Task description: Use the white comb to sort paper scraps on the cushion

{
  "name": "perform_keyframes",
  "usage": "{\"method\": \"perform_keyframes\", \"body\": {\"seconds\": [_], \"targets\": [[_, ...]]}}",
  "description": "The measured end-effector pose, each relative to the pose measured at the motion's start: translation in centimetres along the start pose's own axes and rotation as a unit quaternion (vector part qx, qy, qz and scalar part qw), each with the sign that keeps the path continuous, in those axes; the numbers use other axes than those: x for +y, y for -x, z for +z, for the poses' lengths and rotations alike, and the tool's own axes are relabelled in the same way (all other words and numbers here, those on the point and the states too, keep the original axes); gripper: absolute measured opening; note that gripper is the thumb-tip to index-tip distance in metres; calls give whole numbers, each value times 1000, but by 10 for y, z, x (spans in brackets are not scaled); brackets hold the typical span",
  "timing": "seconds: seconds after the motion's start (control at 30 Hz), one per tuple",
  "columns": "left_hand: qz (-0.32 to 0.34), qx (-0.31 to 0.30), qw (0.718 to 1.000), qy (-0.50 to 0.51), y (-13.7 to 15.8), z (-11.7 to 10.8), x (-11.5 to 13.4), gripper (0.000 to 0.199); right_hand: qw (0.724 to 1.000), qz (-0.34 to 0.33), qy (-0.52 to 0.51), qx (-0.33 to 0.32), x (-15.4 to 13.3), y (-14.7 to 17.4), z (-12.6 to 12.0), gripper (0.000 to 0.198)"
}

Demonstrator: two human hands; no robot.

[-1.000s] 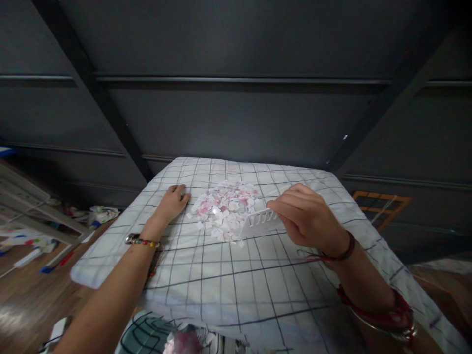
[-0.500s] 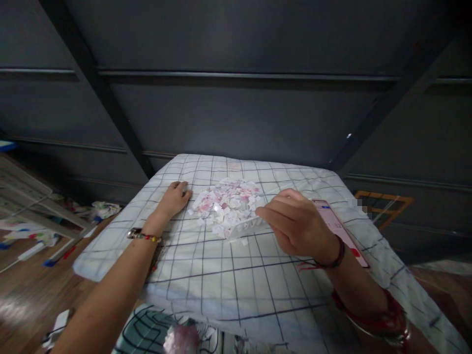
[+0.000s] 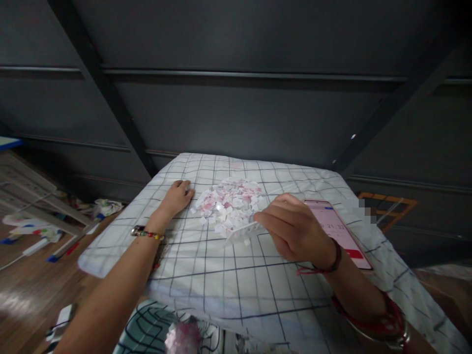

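Observation:
A heap of small white and pink paper scraps (image 3: 230,201) lies in the middle of a white checked cloth (image 3: 217,275). My right hand (image 3: 295,226) is closed on one end of a white plastic strip with a row of openings (image 3: 240,233). The strip is tilted, its far end at the near edge of the heap. I cannot make out exactly what kind of tool it is. To the left of the scraps, my left hand (image 3: 179,196) rests on the cloth, fingers loosely apart and holding nothing.
A phone with a lit screen (image 3: 339,233) lies right of my right hand. A dark panelled wall (image 3: 236,118) stands behind the table. Below the front edge is a pink and clear bundle (image 3: 182,337). At left are a metal frame (image 3: 70,231) and a white power strip (image 3: 62,319).
The view has shifted slightly. My right hand and the strip have moved very little at the heap's near edge, and more of the phone shows. My left hand stays on the cloth.

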State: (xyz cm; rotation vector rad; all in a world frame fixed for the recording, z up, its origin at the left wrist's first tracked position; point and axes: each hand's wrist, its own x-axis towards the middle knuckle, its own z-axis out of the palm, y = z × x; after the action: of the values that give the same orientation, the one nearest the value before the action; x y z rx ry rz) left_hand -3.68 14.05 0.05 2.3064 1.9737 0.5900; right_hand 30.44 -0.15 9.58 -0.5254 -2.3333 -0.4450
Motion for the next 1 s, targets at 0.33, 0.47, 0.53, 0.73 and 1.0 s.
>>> {"method": "perform_keyframes", "body": {"seconds": [0.33,0.47,0.53,0.73,1.0], "targets": [[1,-4,1000,4,-1,2,-2,47,1000,-5,6,0,-2,-2,1,27],[-6,-9,1000,5,-1,3,-3,46,1000,-9,8,19,-3,-4,-2,28],[-5,-16,1000,1,-1,2,-2,48,999,-8,31,23,-1,-4,-7,30],[4,-10,1000,7,1,1,-2,47,998,-13,63,-6,12,2,-22,26],[14,3,1000,14,2,2,-3,44,995,2,83,-48,25,9,-38,22]]}}
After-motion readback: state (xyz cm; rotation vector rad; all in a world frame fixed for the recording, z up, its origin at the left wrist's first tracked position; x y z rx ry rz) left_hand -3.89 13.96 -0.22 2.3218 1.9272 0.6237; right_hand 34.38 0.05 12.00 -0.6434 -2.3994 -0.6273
